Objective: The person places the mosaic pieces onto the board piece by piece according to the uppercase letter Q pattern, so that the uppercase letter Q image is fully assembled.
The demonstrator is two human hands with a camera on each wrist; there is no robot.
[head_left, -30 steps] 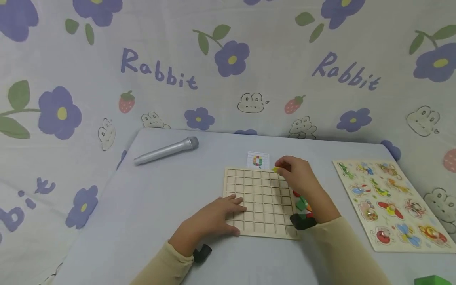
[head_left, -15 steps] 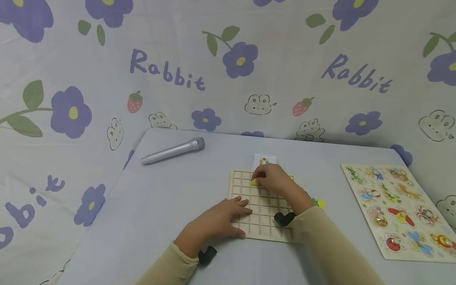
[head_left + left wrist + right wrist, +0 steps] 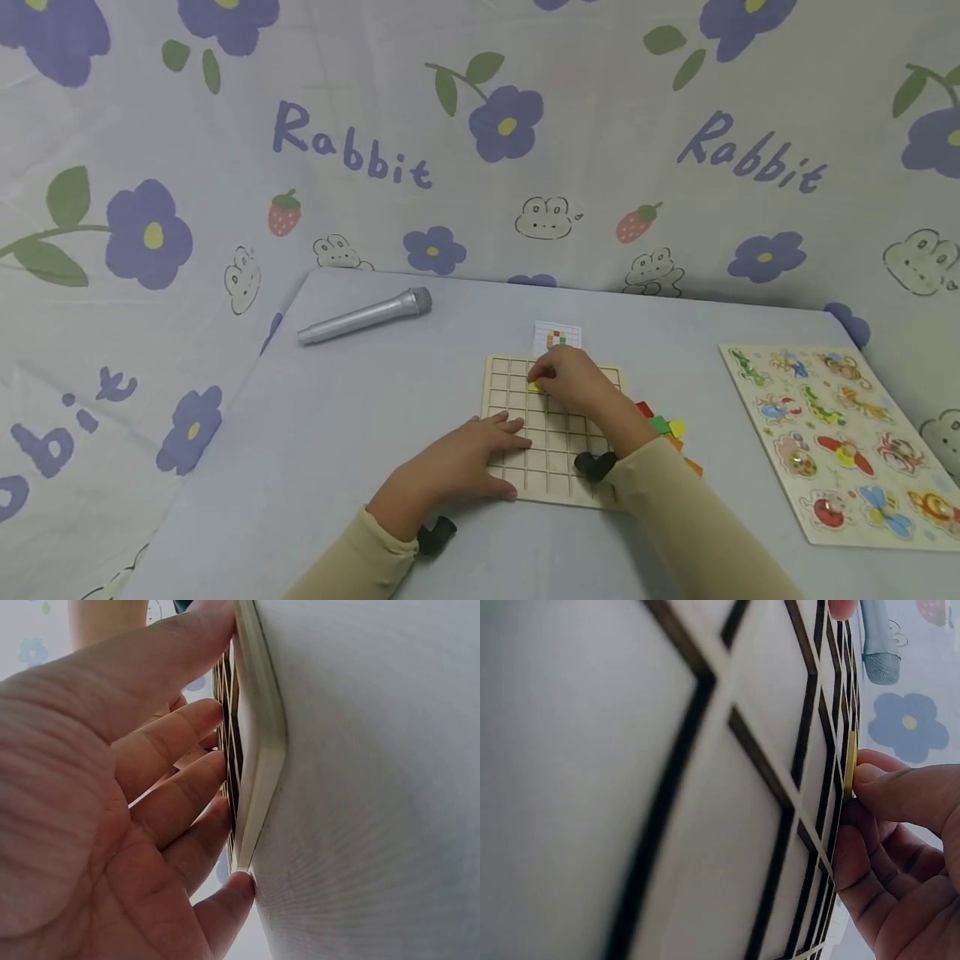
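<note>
Yellow piece [image 3: 533,387] is lying at 11 o'clock from the middle of the grid board [image 3: 553,502], over the far rows, with the fingertips partly covering it. A second ago it was hanging near the board's far corner, at about 1 o'clock; by the half-second mark it was already over this spot, and it is now showing a little less yellow. Reading this as the carrying being over and the placing being under way. Whether the piece is seating in a cell, I cannot tell.

The right hand [image 3: 572,379] is reaching in from 4 o'clock. Its grip is nearly closed: thumb and forefinger are pinching the piece by its edge, so the piece is sitting right at the fingertips, at about 9 o'clock from the knuckles. The right-wrist view is showing it edge-on, close against the board's face.

The left hand [image 3: 468,458] is resting at about 8 o'clock on the board, fingers spreading over the edge cells and holding no piece; probably steadying the board.

Further out: a small card [image 3: 557,334] is lying at 12 o'clock, its coloured pattern partly hidden by the right hand. Loose pieces [image 3: 660,425], red, green, yellow and orange, are clustering at 3 o'clock beside the board. Well apart on the worktop [image 3: 375,400], an animal puzzle [image 3: 847,537] is lying at 3 o'clock and a silver microphone [image 3: 363,318] at 10.
</note>
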